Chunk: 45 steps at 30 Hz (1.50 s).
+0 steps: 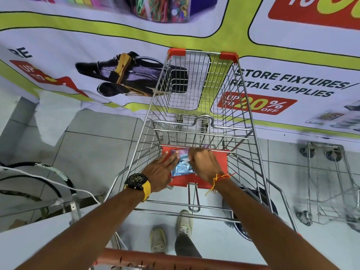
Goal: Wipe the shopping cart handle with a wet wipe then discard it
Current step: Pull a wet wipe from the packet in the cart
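- A pale blue wet wipe pack [182, 167] is seen lying flat on the red child-seat flap [222, 162] inside the shopping cart [196, 90], well forward of the person and between the two outstretched arms.
- The left hand [160, 171] is laid open and flat, fingers extended, pressed against the pack's left edge; the pack appears to be steadied rather than gripped.
- The right hand [204, 162] is closed in a pinch over the pack's upper right part; what is held between the fingertips cannot be told, though a wipe or the pack's seal flap is judged likely.
- No loose wipe is visible yet, so the step in hand is judged to be the drawing of a wipe from the pack; wiping and discarding are not yet begun.
- The cart handle [175, 260], a reddish bar, runs left to right across the bottom of the view, close to the person's body and beneath both forearms.
- The deciding relation: the handle lies behind both hands, toward the body, with its long axis crosswise. A wipe taken by the right hand would have to be brought back toward the person and then swept sideways along the bar.
- Neither hand is clearly nearer the handle; the right one is the likelier to carry the wipe.
- No bin for discarding can be made out with certainty.
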Tool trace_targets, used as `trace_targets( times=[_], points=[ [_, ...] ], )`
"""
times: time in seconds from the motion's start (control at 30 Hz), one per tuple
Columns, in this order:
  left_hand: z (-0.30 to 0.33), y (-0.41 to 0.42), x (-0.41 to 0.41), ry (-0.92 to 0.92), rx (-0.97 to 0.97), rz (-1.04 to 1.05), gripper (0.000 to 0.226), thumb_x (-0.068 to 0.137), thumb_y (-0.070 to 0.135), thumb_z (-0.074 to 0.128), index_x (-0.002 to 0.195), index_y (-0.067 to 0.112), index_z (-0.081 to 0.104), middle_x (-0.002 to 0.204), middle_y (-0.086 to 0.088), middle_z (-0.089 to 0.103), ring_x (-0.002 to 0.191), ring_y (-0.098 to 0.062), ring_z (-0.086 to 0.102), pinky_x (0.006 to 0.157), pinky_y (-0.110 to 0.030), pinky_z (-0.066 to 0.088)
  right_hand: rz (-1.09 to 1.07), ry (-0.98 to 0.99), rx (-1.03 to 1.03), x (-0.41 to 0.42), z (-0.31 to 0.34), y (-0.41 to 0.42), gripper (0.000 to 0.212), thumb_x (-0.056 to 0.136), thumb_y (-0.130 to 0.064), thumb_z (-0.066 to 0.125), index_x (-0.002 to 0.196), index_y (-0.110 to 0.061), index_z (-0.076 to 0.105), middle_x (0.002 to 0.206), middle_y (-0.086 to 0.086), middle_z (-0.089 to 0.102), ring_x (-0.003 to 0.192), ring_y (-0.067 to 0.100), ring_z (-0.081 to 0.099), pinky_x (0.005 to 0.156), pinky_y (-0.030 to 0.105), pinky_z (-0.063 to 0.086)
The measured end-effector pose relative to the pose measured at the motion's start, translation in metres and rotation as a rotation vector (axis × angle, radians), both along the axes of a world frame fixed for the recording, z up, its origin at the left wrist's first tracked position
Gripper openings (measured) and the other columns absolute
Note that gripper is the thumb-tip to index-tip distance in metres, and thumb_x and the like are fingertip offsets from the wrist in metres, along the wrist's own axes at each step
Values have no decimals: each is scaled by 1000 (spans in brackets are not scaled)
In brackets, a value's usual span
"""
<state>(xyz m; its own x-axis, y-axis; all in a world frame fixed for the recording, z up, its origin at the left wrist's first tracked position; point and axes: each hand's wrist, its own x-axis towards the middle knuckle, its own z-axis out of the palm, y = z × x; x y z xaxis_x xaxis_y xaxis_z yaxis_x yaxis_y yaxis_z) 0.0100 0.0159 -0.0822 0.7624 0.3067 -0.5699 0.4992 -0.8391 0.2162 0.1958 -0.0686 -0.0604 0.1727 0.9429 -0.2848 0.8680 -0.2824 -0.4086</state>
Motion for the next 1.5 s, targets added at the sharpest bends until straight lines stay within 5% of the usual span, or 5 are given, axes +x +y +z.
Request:
trace_targets(
  times=[0.23,0.47,1.07,1.27,1.5],
  points=[
    [0,-1,-2,10,-6,11,82,99,42,43,154,18,-12,166,-3,-17,152,-29,-16,126,-43,7,45,63,-17,3,0,-7,43,88,4,59,126,-14,57,84,18,75,77,37,72,73,42,61],
    [0,-2,-4,10,-9,16,82,98,41,46,155,19,-10,166,-1,-17,152,-29,-15,126,-44,13,-90,138,-50,9,-4,-8,20,103,-30,57,107,-11,63,90,15,73,84,32,71,73,44,60],
    [0,-4,-9,20,-22,29,87,96,40,50,155,19,-12,166,0,-17,153,-30,-12,124,-47,17,-259,334,130,14,0,-24,22,104,-23,46,100,-35,27,74,3,66,60,24,64,43,30,44],
    [1,-3,-5,42,-15,11,87,96,41,49,155,17,-10,166,-2,-16,153,-30,-13,125,-47,16,-316,371,202,19,10,-31,12,108,-37,36,101,-28,34,67,3,60,55,23,59,49,45,48],
    [-1,-6,-1,62,-15,33,85,97,41,49,156,16,-7,166,-4,-15,153,-31,-12,124,-47,21,-464,446,397,26,31,-37,11,101,-18,58,93,-14,52,72,-7,56,63,13,55,57,31,47]
  ],
)
